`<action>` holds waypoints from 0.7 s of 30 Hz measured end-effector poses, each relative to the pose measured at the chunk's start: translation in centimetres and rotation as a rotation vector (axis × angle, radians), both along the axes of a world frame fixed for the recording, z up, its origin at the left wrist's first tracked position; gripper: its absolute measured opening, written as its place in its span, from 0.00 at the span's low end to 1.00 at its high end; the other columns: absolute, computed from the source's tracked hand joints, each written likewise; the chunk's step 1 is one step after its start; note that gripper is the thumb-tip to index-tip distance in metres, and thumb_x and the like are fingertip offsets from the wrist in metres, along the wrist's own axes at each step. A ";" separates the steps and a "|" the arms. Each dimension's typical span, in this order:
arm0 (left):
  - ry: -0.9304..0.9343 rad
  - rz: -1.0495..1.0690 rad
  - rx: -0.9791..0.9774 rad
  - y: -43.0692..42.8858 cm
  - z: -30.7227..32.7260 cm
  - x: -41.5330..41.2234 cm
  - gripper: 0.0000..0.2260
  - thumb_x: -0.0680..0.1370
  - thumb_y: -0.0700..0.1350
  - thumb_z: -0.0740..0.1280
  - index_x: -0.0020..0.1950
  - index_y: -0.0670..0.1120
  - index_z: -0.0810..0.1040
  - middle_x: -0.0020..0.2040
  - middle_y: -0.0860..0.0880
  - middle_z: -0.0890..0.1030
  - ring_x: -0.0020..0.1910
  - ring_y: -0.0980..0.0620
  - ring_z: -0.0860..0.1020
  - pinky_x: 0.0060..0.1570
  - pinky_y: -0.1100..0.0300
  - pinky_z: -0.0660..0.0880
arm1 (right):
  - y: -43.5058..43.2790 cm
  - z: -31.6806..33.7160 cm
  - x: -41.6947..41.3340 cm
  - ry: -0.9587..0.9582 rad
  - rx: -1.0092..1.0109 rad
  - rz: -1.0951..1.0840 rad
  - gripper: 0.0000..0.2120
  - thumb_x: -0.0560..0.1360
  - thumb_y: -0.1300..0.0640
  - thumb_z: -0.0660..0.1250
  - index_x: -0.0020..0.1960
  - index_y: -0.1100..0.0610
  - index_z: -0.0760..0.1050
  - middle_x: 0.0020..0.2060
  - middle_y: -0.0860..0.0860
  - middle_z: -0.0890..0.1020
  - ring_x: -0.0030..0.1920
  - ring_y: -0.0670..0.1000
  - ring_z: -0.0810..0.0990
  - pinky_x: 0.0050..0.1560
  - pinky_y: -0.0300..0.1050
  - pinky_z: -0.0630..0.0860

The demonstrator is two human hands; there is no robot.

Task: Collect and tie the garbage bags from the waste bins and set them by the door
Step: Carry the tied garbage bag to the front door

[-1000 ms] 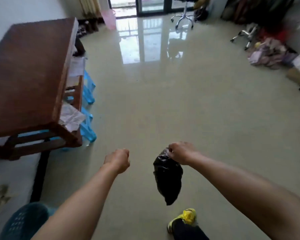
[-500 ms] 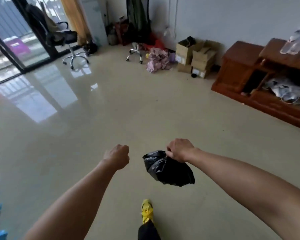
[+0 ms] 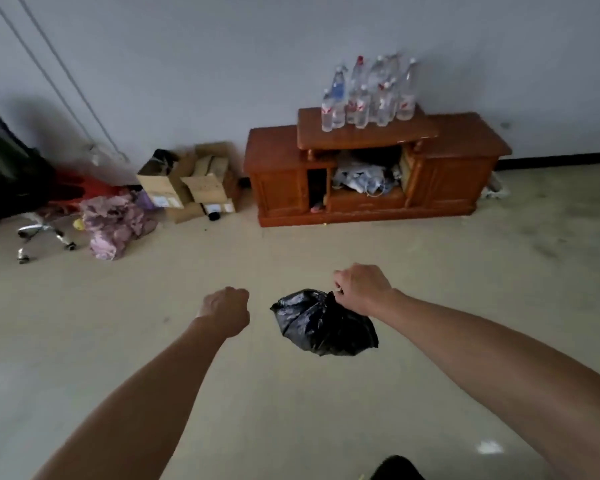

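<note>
At the far left, a chrome chair base (image 3: 42,233) is seen on the pale floor (image 3: 84,341), and a heap of lilac cloth (image 3: 115,223) is piled just beside it. Cardboard boxes (image 3: 191,185) are stacked against the wall to the right of the heap.

In the foreground, the left hand (image 3: 226,310) is clenched into a fist and nothing is held in it. It is raised above the floor, near the bag but apart from it.

The garbage bag (image 3: 323,323) is found just right of that fist, carried clear of the floor at the middle of the view. It is made of thin, glossy black plastic, creased all over, with pale highlights caught on its folds. Its neck is gathered into a narrow bunch at the upper right, and folds are fanned out from that bunch across a small, lumpy body. The body is tilted out to the left rather than hung straight down. Whether a knot is tied in the neck cannot be told, since it is covered by fingers.

The gathered neck is gripped by the right hand (image 3: 361,287), knuckles turned upward.

Behind, a wooden cabinet (image 3: 458,174) is set against the wall. Clear plastic bottles (image 3: 368,95) are grouped upright on its raised top shelf, and crumpled pale items are stuffed into its open middle compartment.
</note>
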State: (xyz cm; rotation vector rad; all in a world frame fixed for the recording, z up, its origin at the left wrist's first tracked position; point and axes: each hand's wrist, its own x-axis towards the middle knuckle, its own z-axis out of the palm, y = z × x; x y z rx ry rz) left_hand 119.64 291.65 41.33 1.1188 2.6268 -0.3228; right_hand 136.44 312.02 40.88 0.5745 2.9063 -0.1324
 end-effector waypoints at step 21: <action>-0.075 -0.726 0.015 70.0 0.9 -1.9 0.09 0.79 0.43 0.58 0.57 0.45 0.73 0.56 0.46 0.78 0.54 0.46 0.77 0.51 0.52 0.75 | 55.7 0.5 5.8 -0.024 0.006 -0.626 0.11 0.78 0.51 0.59 0.53 0.56 0.75 0.44 0.54 0.80 0.47 0.56 0.79 0.44 0.46 0.73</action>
